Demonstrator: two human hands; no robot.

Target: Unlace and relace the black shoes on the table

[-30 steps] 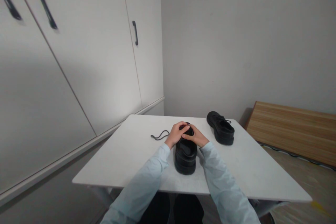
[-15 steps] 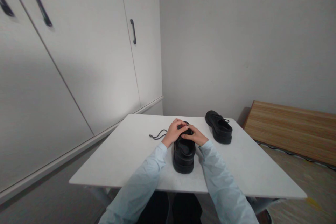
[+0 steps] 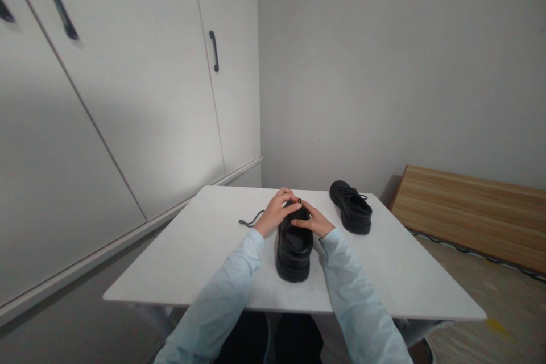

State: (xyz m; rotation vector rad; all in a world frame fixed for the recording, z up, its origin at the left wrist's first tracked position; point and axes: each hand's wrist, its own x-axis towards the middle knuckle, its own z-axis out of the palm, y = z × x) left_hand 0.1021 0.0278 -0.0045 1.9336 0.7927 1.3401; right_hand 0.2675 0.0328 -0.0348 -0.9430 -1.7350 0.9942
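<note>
A black lace-up shoe [image 3: 293, 259] stands on the white table with its heel toward me and its toe pointing away. Over its lacing area my left hand [image 3: 277, 211] is closed, fingertips pinched by a small dark piece of shoelace. From the other side my right hand [image 3: 313, 220] is closed on the shoe's upper, its thumb at the tongue and its fingers near the left fingertips. A loose shoelace [image 3: 251, 221] trails onto the table at the left. The eyelets are mostly hidden beneath my hands.
The second black shoe [image 3: 350, 207], laced, sits at the back right of the white table [image 3: 183, 261]. White cabinets [image 3: 128, 96] rise on the left. A wood-grain board [image 3: 469, 216] stands beyond the table at right, by the grey wall.
The view has shifted slightly, so everything sits a little further left. My fingers have moved slightly over the lacing, and a small dark bit now shows between the fingertips.
</note>
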